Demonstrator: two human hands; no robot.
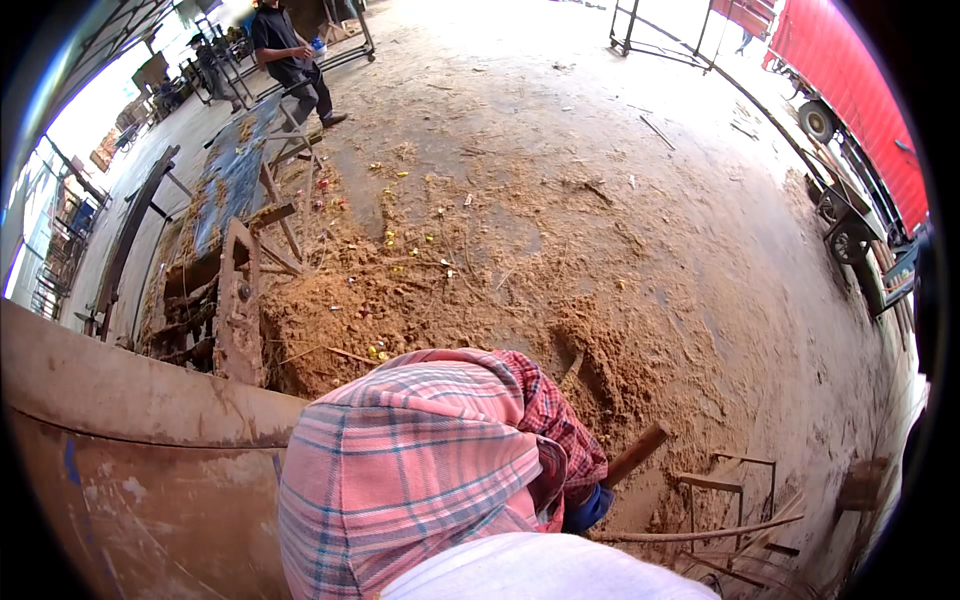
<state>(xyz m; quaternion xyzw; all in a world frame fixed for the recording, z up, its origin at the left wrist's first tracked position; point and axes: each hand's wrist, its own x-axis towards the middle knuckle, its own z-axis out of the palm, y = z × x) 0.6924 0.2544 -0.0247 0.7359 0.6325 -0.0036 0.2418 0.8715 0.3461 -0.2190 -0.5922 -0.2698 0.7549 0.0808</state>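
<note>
My left arm, in a pink plaid sleeve (410, 440) with a darker red checked cuff (560, 430), bends across the lower middle. At its end my left hand (588, 511), in a blue glove, is closed on a thick wooden handle (638, 455). The handle slants up to the right; its other end is hidden behind the arm and glove, so the tool's kind does not show. My right hand is not in view. White cloth (550, 570) covers the bottom edge. Beyond the arm lies a heap of damp brown sawdust-like material (330, 310), with more (600, 370) near the handle.
A rusty metal machine housing (130, 440) stands at left, beside a conveyor belt (225, 190). Another person (290, 60) walks past it at the far left. Low metal frames (730, 490) and a long thin stick (700, 532) lie at right. A red truck (850, 90) stands far right.
</note>
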